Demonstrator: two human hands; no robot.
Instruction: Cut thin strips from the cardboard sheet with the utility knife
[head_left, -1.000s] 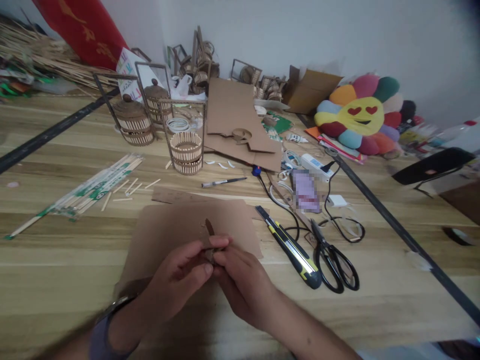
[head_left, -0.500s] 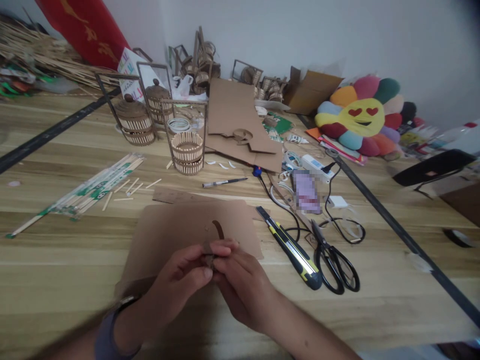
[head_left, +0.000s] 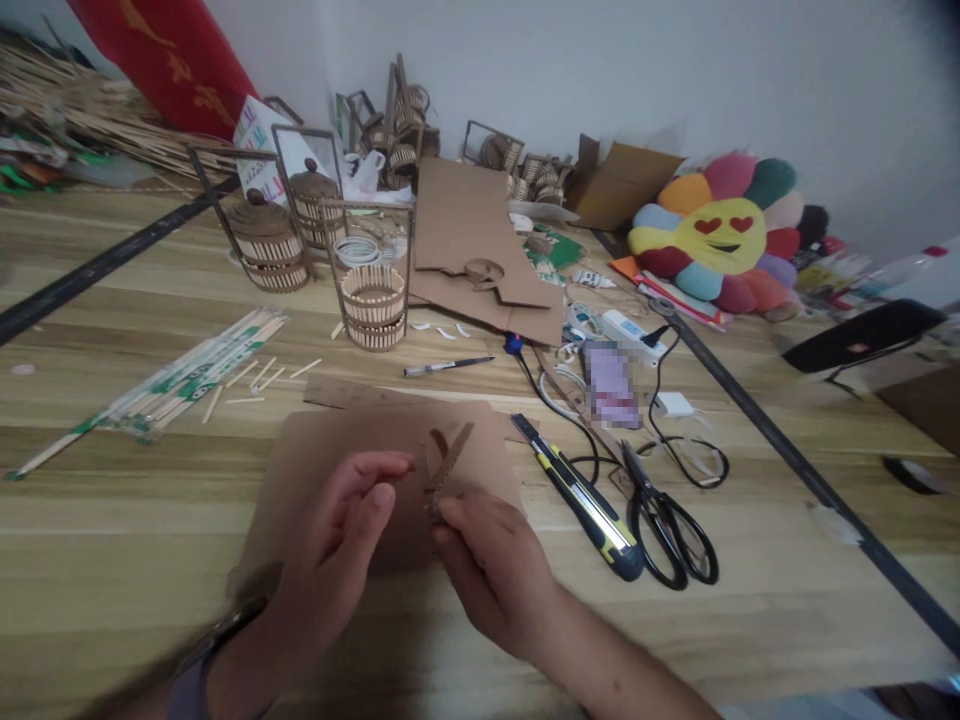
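One thin, curled brown cardboard strip (head_left: 454, 455) is in the right hand (head_left: 499, 570), its lower end pinched between thumb and fingers and its free parts pointing up and away. Whether it is a single length or several joined pieces cannot be told. The left hand (head_left: 337, 540) is just beside it, thumb and fingers parted, with nothing visible in their grip; the fingertips come near the strip without clearly touching it. Below both hands, one cardboard sheet (head_left: 315, 450) lies on the worktop (head_left: 112, 560).

To the right of the right hand are one yellow-and-black cutter (head_left: 585, 500) with its blade out and, just past it, one pair of black-handled scissors (head_left: 649, 488). Farther out on that side lie one phone (head_left: 611, 383), its screen blurred, and one white power strip (head_left: 632, 335).

Straight ahead of the hands, beyond the sheet, is one pen (head_left: 448, 366), with three white slivers (head_left: 445, 333) behind it. Ahead and to the left of the left hand, six loose sticks (head_left: 306, 367) lie beside one clear packet of sticks (head_left: 195, 370).

Farther ahead stand three handled pails: one open pail (head_left: 375, 320) and two lidded pails (head_left: 266, 250). More small pails (head_left: 405, 120) are heaped behind, too jumbled to count. Well beyond the right hand sits one flower cushion (head_left: 721, 235).
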